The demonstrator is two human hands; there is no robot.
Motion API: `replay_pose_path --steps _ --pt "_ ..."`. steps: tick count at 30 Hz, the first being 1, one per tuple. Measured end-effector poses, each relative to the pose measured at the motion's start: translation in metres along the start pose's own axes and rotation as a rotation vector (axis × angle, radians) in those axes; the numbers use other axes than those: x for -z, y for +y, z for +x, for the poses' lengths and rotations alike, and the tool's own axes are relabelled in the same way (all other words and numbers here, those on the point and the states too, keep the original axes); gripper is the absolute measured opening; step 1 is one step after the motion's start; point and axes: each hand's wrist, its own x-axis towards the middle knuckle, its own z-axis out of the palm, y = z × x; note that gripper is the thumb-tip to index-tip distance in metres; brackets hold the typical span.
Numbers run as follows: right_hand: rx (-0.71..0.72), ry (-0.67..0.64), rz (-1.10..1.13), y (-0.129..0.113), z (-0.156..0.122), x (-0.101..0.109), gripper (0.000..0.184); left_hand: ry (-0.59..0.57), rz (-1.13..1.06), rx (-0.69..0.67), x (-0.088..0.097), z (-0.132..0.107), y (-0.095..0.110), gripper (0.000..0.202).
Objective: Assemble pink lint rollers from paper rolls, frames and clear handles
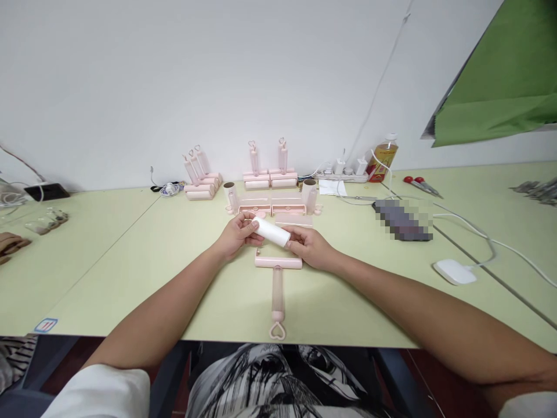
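Slippage could drop the white roll (272,232) onto the pink handle (278,263) lying just nearer you on the surface (174,232), should either grip loosen. You hold it slanted by its ends, left hand (237,234) pinching one, right hand (310,247) curled at the other, forearms (174,296) converging inward.

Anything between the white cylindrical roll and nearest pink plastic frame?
No object visibly separates the white roll and pink frame; the right hand, holding the roll with the left hand, partly hides the frame's right side.
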Motion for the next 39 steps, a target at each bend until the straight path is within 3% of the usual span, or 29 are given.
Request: replay_pose_path --steps 5,11,17,24,31,34,39 --pt "-0.015 0.026 -0.018 0.0 0.001 0.002 0.049 -0.049 0.034 0.034 0.003 0.001 0.001 0.054" --pt "-0.326 0.114 0.169 -0.008 0.004 0.004 0.055 -0.017 0.033 0.044 0.002 0.004 -0.007 0.06" --pt "-0.301 0.124 0.298 -0.009 0.006 0.006 0.045 0.077 0.019 0.066 0.002 0.005 -0.007 0.062" --pt "-0.305 0.117 0.304 -0.005 0.007 0.007 0.033 0.12 -0.047 0.071 0.004 0.006 -0.002 0.056" --pt "-0.386 0.089 0.203 -0.003 0.007 0.009 0.04 0.117 -0.09 0.078 0.004 0.006 -0.001 0.05" --pt "-0.33 0.095 0.076 0.0 0.005 0.01 0.04 0.116 -0.09 0.086 0.004 0.006 -0.002 0.052" --pt "-0.077 0.179 -0.052 0.005 0.004 0.01 0.031 0.098 -0.094 0.096 -0.001 0.005 -0.002 0.057"
